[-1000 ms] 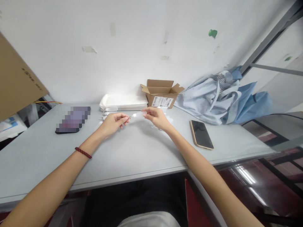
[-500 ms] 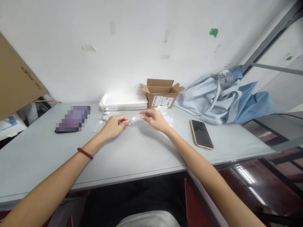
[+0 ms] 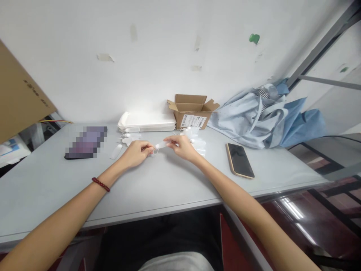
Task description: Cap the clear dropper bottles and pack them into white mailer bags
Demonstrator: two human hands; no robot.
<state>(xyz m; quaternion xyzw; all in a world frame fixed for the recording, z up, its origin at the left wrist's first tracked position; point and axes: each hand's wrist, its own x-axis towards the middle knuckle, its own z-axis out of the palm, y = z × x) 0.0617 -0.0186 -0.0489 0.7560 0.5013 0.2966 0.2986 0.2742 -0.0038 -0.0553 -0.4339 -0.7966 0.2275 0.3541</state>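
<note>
A small white tag [image 3: 161,145] with a thin string loop [image 3: 157,151] is stretched between my hands, just above the table. My left hand [image 3: 138,152] is closed in a pinch on the string end. The fingers of my right hand [image 3: 182,146] are closed on the tag's other end and cover part of it. Several similar white tags [image 3: 116,151] lie beyond and beside my left hand. Behind my right hand is a group of translucent pieces [image 3: 199,146], partly hidden by it.
White flat envelopes or sheets [image 3: 148,121] are stacked against the wall, beside an open cardboard box [image 3: 193,113]. A phone [image 3: 240,160] lies to the right, a pixelated device [image 3: 87,142] to the left. Light-blue cloth [image 3: 248,116] is heaped at the back right of the grey table [image 3: 175,188].
Both hands have shifted slightly down and closer to me. My right hand has moved a little left, and more of the tag shows between the hands.
</note>
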